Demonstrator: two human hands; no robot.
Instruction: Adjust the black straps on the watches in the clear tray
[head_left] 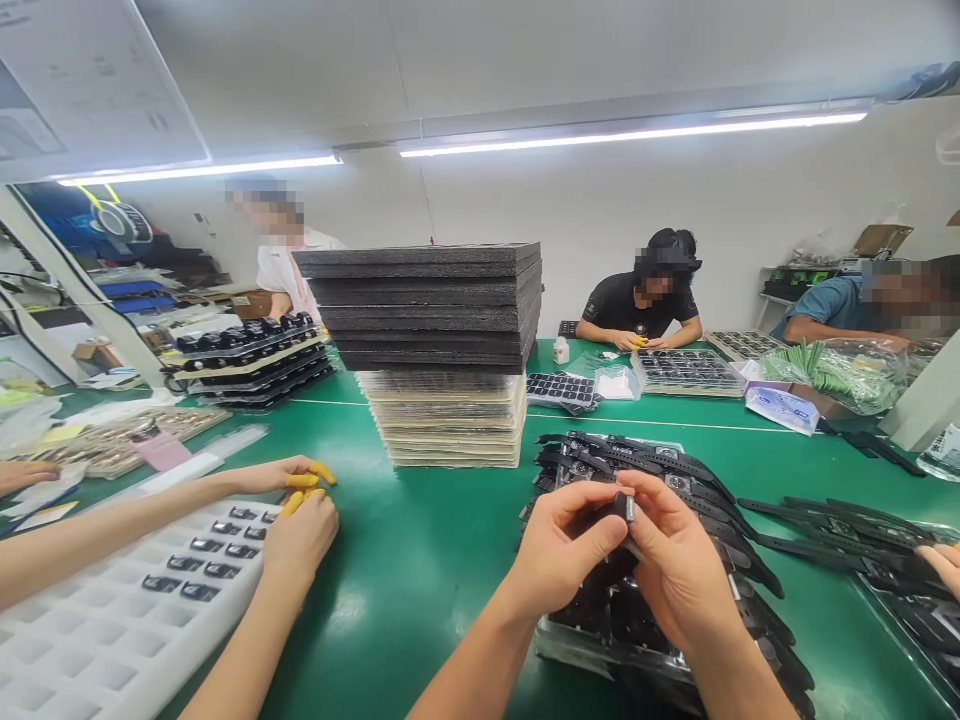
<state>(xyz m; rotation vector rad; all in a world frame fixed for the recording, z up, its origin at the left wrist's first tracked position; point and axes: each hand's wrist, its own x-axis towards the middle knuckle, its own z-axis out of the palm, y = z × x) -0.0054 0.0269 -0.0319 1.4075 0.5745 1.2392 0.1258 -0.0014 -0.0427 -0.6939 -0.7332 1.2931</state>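
Observation:
In the head view, my left hand (566, 550) and my right hand (675, 550) meet over a tray. Both pinch a small black watch part (621, 505) with a silvery edge between thumbs and fingers. Most of that part is hidden, so I cannot tell whether it is a strap end or a case. Below my hands, a clear plastic tray (574, 648) is filled with black smartwatches (667, 455), their straps spreading over its sides.
Left, a co-worker's hands (304, 525) with yellow finger covers rest by a white foam tray (90, 640) of small black parts. Ahead stands a tall stack of black foam sheets (427, 310) on pale trays (450, 430). More straps (840, 530) and another hand (943, 565) are right.

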